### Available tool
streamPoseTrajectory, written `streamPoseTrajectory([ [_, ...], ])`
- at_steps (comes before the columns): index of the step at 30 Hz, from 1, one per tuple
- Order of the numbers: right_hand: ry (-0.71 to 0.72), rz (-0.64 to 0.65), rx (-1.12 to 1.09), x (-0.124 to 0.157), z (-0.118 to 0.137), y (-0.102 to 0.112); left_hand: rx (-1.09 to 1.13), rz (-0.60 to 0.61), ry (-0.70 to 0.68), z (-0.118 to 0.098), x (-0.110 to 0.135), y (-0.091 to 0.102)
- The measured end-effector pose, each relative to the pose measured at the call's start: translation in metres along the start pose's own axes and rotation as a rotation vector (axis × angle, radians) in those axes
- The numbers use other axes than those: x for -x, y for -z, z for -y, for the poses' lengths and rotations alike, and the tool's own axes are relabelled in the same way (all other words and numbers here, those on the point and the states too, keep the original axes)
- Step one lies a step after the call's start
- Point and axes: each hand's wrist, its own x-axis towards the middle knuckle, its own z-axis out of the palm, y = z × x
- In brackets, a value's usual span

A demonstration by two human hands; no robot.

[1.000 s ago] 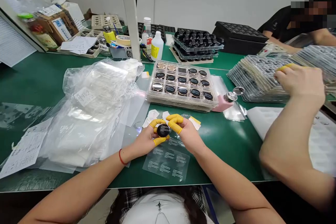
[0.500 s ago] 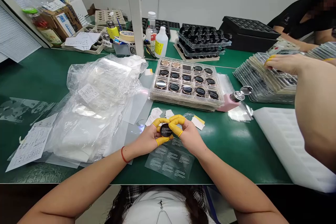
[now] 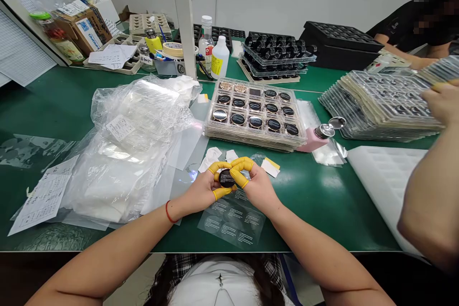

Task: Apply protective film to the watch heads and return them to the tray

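Between my hands is a small round black disc (image 3: 225,178) with lines of white print facing me. My left hand (image 3: 201,191), in yellow finger cots, grips it from the left with fingers above and thumb below. On its right edge press the covered thumb and fingertips of my right hand (image 3: 258,186). Below them lies a clear sheet of round film stickers (image 3: 229,222) with white print, partly hidden by my hands. Farther back, a clear tray (image 3: 256,141) on a stack carries similar black discs with metal rims, a couple of patterned gold ones and a dark square.
Plastic bags (image 3: 125,153) cover the left side. A pink pump bottle (image 3: 315,137) stands right of the tray. A co-worker's arm (image 3: 430,191) reaches over white foam (image 3: 380,177) by stacked trays (image 3: 380,110). Another person sits behind. White bottle (image 3: 220,57) stands at the back.
The co-worker's arm at the right has drawn back to the right, uncovering more of the stacked trays and foam. My hands and the disc have barely moved.
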Motion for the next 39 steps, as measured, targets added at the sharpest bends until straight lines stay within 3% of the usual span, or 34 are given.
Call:
streamPoseTrajectory([
  [15,0.031,-0.010,0.064,0.001,-0.002,-0.003,-0.003,0.002,0.024,-0.004,0.001,0.000],
  [18,0.154,-0.025,0.235,-0.003,0.000,0.008,-0.006,0.007,0.029,-0.006,0.000,0.000],
  [21,0.211,-0.062,0.579,-0.007,-0.004,0.037,-0.022,0.004,0.061,-0.009,0.000,0.002],
  [24,0.014,-0.057,0.994,-0.005,-0.021,0.070,-0.015,0.009,0.099,-0.009,-0.001,0.005],
  [26,-0.160,-0.039,1.149,0.000,-0.037,0.085,-0.004,0.020,0.112,-0.007,-0.001,0.005],
  [29,-0.324,-0.057,1.178,0.008,-0.054,0.092,-0.015,0.024,0.117,-0.004,-0.002,0.005],
  [31,-0.341,-0.081,1.121,0.012,-0.056,0.089,-0.034,0.019,0.106,-0.004,-0.002,0.004],
  [33,-0.236,-0.128,0.969,0.016,-0.050,0.081,-0.068,0.009,0.087,-0.004,-0.002,0.002],
  [36,0.078,-0.171,0.672,0.022,-0.030,0.057,-0.105,0.001,0.047,-0.006,-0.001,0.000],
  [39,0.348,-0.085,0.554,0.028,-0.011,0.025,-0.092,0.012,0.021,-0.005,0.001,0.000],
])
